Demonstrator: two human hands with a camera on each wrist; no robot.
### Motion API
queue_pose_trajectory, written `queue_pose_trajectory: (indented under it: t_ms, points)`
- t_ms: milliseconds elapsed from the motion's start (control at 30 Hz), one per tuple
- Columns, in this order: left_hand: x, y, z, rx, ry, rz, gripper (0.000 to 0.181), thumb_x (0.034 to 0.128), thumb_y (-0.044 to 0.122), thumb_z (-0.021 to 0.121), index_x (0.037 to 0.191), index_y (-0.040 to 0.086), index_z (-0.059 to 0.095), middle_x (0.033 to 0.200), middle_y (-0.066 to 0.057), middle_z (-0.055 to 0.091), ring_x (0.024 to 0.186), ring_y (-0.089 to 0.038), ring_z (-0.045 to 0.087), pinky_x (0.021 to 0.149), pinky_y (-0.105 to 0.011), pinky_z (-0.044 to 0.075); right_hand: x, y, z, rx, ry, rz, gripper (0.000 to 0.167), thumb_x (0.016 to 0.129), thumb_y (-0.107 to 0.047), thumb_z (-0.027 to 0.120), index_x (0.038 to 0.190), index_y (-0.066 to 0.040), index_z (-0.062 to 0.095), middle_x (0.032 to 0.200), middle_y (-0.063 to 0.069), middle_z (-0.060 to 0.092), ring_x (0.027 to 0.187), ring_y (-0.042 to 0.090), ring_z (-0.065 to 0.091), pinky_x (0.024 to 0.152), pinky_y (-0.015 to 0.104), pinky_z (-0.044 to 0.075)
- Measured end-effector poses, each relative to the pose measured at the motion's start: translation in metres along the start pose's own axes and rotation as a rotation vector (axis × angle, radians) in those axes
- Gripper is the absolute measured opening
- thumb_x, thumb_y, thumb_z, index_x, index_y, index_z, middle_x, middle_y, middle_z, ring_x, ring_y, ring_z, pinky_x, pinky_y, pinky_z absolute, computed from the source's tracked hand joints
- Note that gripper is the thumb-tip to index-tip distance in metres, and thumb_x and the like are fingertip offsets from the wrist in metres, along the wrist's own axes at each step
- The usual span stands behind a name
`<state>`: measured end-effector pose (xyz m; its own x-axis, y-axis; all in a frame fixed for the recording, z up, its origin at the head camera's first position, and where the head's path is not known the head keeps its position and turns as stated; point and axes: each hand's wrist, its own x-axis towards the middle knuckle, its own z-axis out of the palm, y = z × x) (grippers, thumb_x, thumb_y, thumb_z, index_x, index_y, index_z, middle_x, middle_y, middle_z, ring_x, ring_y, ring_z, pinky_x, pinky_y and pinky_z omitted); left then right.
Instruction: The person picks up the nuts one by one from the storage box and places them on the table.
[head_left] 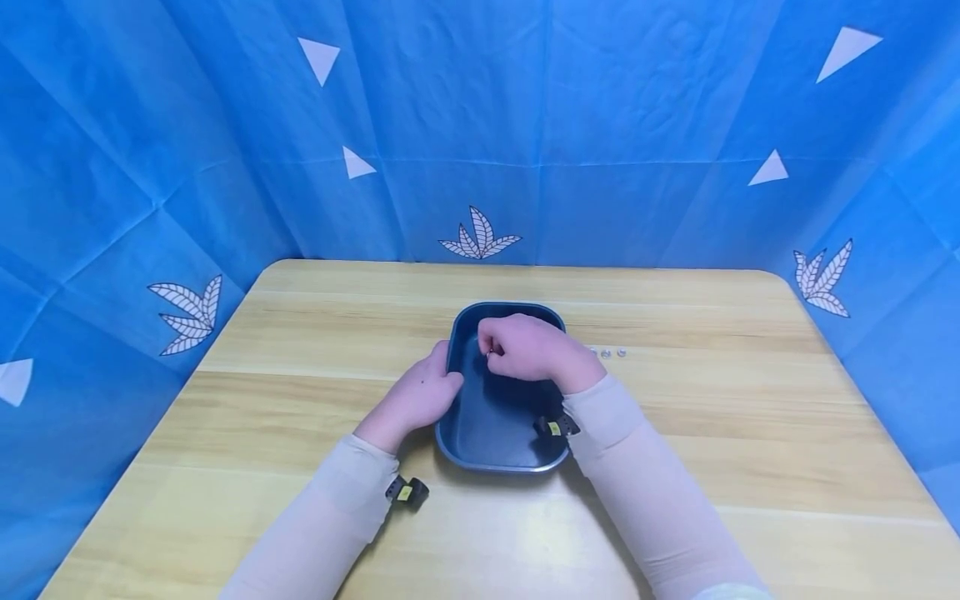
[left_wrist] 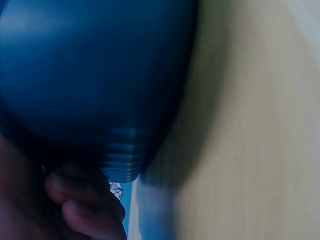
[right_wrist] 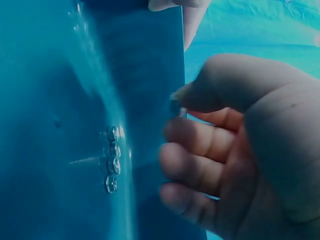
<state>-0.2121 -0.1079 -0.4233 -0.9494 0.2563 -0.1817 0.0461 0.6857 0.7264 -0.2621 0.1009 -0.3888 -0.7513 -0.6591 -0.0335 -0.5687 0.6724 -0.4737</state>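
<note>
A dark blue plastic bin [head_left: 491, 433] with rounded corners stands on the table. My left hand [head_left: 420, 392] grips its left wall, thumb over the rim and fingers against the outside; in the left wrist view, curled fingers [left_wrist: 90, 210] lie beside the ribbed wall. Over the bin's far part, my right hand [head_left: 525, 348] pinches a small metal nut [right_wrist: 175, 106] between thumb and forefinger. Inside the bin, several similar shiny nuts [right_wrist: 114, 164] lie in a row, seen in the right wrist view. To the right of the bin, a few small nuts [head_left: 606, 353] sit on the tabletop.
The wooden table [head_left: 300, 333] extends on both sides of the bin. A blue cloth [head_left: 450, 100] with white leaf and triangle prints hangs behind and beside it. Black straps with small devices [head_left: 408, 492] circle both wrists.
</note>
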Motion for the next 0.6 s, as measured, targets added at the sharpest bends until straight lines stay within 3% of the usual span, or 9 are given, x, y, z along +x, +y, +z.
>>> queue_pose_trajectory:
  t_ms: [200, 600]
  points:
    - [0.001, -0.001, -0.001, -0.006, 0.004, -0.008, 0.049, 0.102, 0.027, 0.043, 0.148, 0.012, 0.038, 0.138, -0.01, 0.056, 0.114, -0.028, 0.057, 0.098, -0.05, 0.046, -0.002, -0.005, -0.006, -0.006, 0.026, 0.028, 0.007, 0.092, -0.016, 0.061, 0.094, -0.022, 0.058, 0.071, -0.004, 0.056, 0.07, 0.014, 0.055, 0.07, 0.031, 0.047]
    - [0.001, -0.003, 0.001, -0.015, 0.013, -0.003, 0.049, 0.102, 0.028, 0.044, 0.148, 0.012, 0.039, 0.137, -0.011, 0.058, 0.114, -0.027, 0.058, 0.099, -0.051, 0.046, -0.008, -0.007, -0.016, -0.047, 0.062, 0.006, 0.007, 0.089, -0.017, 0.06, 0.094, -0.02, 0.058, 0.073, -0.006, 0.057, 0.072, 0.015, 0.055, 0.072, 0.032, 0.047]
